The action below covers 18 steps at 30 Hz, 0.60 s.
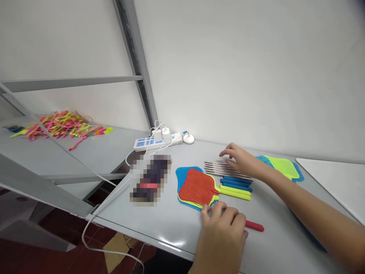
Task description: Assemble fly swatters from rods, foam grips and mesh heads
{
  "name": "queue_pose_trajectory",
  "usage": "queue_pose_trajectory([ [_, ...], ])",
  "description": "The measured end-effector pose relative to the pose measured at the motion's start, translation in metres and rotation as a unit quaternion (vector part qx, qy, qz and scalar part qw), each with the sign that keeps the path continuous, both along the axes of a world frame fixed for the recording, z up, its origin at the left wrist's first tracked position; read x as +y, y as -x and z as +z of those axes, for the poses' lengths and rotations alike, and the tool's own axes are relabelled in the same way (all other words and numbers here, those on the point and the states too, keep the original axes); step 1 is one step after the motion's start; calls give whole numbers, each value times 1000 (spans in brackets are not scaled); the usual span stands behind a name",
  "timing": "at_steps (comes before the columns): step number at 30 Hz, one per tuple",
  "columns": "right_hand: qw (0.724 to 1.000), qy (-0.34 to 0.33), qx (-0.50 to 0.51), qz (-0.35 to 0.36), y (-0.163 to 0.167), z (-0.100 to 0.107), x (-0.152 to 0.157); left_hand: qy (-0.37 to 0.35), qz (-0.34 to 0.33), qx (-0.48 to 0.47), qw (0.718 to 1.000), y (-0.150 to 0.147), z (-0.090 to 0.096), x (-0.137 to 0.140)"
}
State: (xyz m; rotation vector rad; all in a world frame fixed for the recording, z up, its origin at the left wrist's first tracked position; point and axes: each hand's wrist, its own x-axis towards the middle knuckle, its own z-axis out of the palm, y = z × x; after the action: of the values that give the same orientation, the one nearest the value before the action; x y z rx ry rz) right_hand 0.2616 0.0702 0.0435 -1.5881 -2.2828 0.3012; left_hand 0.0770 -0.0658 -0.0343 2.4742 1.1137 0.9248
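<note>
My left hand [224,224] is at the front, its fingers curled around a red handle [254,226] that sticks out to the right. Part of the handle is hidden by the fingers. Just beyond lies a stack of fly swatter heads, with a red swatter head [197,186] over yellow-green and blue ones. My right hand [239,159] hovers at several thin metal rods [215,168], thumb and index finger apart, with nothing seen between them. Blue handles [236,182] and yellow-green handles [235,193] lie side by side in front of the rods.
More swatter heads [285,167] lie behind my right forearm. A white panel [330,182] is at the right. Leftward are a blurred-out object [151,180], a power strip [158,142] with white cables, and a colourful pile [62,123] on the neighbouring shelf.
</note>
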Motion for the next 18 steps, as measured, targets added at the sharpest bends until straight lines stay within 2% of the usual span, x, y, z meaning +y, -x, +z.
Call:
queue_pose_trajectory([
  [4, 997, 58, -20, 45, -2, -6, 33, -8, 7, 7, 1000, -2, -6, -1],
  [9, 992, 95, -28, 80, -3, -7, 48, 7, -24, -32, 999, 3, 3, 1],
  [11, 992, 96, -33, 74, -3, -8, 51, 10, -48, -87, 995, 7, 10, 2],
  [14, 994, 86, -44, 57, -3, -11, 51, 26, -50, -206, 977, 11, 17, 2],
  [18, 997, 47, -57, 3, -4, -3, 42, 114, -8, -352, 929, 13, 24, -2],
])
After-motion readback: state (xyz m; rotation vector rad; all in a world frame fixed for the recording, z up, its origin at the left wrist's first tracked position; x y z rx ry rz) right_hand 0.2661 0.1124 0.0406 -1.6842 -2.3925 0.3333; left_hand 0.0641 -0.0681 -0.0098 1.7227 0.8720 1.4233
